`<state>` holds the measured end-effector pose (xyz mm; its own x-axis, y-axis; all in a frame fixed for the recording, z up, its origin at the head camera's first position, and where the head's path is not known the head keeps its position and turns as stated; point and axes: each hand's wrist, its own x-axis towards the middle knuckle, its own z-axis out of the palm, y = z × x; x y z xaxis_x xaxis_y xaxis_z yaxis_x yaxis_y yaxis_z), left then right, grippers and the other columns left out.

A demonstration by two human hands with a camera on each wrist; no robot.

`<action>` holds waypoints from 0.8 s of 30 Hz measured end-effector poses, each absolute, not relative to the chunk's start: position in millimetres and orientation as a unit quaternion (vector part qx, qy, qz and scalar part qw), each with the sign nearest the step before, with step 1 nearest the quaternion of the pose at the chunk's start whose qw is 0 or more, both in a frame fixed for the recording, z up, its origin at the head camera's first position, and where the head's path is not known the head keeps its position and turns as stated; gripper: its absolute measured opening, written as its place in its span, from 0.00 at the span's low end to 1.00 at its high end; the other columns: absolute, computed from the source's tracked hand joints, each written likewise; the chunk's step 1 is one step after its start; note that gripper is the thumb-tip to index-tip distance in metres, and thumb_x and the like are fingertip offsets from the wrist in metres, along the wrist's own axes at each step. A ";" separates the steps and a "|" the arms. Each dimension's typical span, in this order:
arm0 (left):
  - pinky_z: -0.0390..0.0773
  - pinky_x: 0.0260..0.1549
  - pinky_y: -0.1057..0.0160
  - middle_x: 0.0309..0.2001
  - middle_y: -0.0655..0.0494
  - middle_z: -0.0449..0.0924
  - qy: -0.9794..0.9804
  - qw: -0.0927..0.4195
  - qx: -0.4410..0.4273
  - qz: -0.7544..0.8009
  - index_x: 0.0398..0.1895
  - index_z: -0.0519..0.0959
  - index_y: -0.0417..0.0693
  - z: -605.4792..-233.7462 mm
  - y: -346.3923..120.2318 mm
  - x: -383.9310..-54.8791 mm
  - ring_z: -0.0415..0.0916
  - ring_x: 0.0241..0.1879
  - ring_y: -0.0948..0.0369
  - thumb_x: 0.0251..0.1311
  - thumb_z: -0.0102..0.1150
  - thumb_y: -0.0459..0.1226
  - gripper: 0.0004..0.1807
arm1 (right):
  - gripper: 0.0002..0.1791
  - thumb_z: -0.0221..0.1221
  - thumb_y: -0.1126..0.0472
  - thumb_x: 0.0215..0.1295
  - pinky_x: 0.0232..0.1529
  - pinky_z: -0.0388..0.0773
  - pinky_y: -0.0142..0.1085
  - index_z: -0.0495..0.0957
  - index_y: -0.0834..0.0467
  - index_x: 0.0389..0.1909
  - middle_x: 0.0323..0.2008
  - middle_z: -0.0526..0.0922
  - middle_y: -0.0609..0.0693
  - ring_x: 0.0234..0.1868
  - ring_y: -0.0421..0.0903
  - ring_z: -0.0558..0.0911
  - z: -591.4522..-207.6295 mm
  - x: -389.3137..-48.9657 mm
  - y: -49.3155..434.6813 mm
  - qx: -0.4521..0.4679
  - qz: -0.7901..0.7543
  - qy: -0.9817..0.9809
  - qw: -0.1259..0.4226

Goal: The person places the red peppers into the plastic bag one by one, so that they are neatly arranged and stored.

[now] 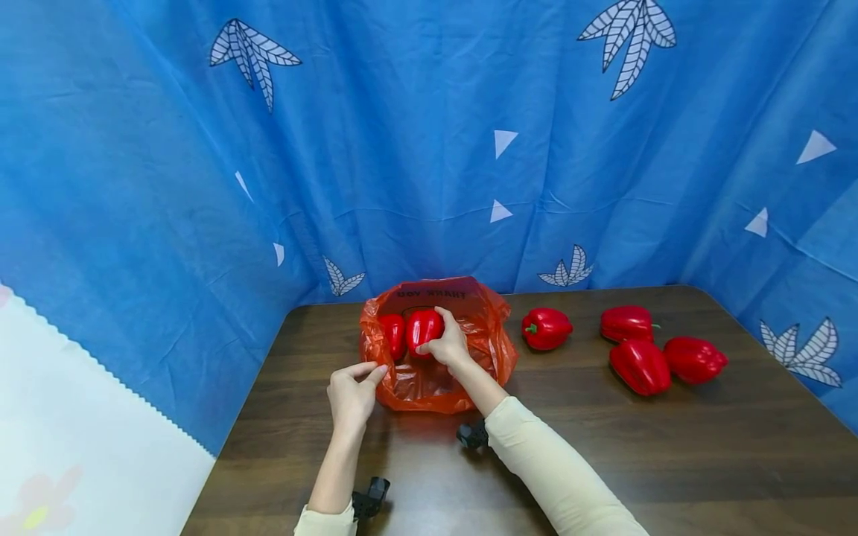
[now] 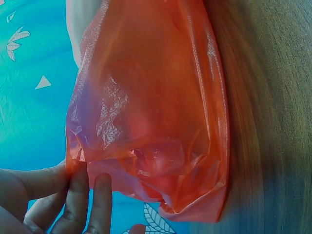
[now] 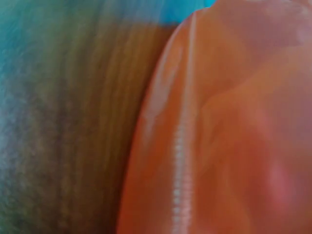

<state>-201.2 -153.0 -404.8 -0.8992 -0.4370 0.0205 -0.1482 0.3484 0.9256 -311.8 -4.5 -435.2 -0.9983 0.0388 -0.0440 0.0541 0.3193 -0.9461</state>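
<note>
An orange-red plastic bag stands with its mouth spread wide on the table. My left hand pinches the bag's near-left rim between thumb and fingers; the left wrist view shows the same pinch by the left hand on the bag. Inside the bag, my right hand grips a red bell pepper with thumb and fingers on its sides. Another red bell pepper lies just left of it in the bag. In the right wrist view the bag hides the right hand.
To the right of the bag lies a single red bell pepper. Farther right, three more form a cluster, with one pepper at its front. Blue patterned curtain hangs behind the brown wooden table.
</note>
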 end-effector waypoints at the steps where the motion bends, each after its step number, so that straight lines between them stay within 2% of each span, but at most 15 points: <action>1: 0.77 0.47 0.51 0.47 0.39 0.84 -0.810 0.134 0.181 -0.542 0.40 0.87 0.37 -404.7 -152.8 -201.2 0.77 0.51 0.47 0.58 0.67 0.36 0.11 | 0.51 0.72 0.74 0.40 0.57 0.74 0.56 0.64 0.50 0.69 0.66 0.70 0.59 0.63 0.63 0.69 -437.1 -312.3 -4.6 0.032 -0.582 0.812 0.008; 7: 0.78 0.45 0.52 0.48 0.39 0.84 -0.806 0.131 0.181 -0.548 0.40 0.87 0.36 -404.3 -152.4 -200.6 0.77 0.50 0.48 0.58 0.67 0.35 0.11 | 0.51 0.72 0.75 0.40 0.56 0.75 0.57 0.64 0.51 0.70 0.65 0.70 0.61 0.62 0.63 0.69 -445.5 -313.7 -4.5 0.032 -0.577 0.816 0.012; 17: 0.76 0.50 0.48 0.51 0.39 0.82 -0.802 0.121 0.186 -0.555 0.42 0.86 0.37 -405.3 -151.5 -200.3 0.74 0.53 0.47 0.59 0.66 0.35 0.11 | 0.55 0.73 0.73 0.43 0.60 0.72 0.58 0.59 0.48 0.74 0.69 0.67 0.61 0.64 0.65 0.69 -450.7 -311.5 -3.8 0.009 -0.558 0.830 0.024; 24: 0.76 0.50 0.48 0.51 0.38 0.83 -0.804 0.124 0.185 -0.551 0.42 0.86 0.37 -405.4 -151.8 -200.3 0.75 0.52 0.46 0.59 0.66 0.35 0.12 | 0.56 0.72 0.72 0.43 0.61 0.70 0.60 0.56 0.50 0.75 0.70 0.64 0.61 0.65 0.65 0.67 -449.4 -307.7 -3.0 -0.010 -0.551 0.834 0.029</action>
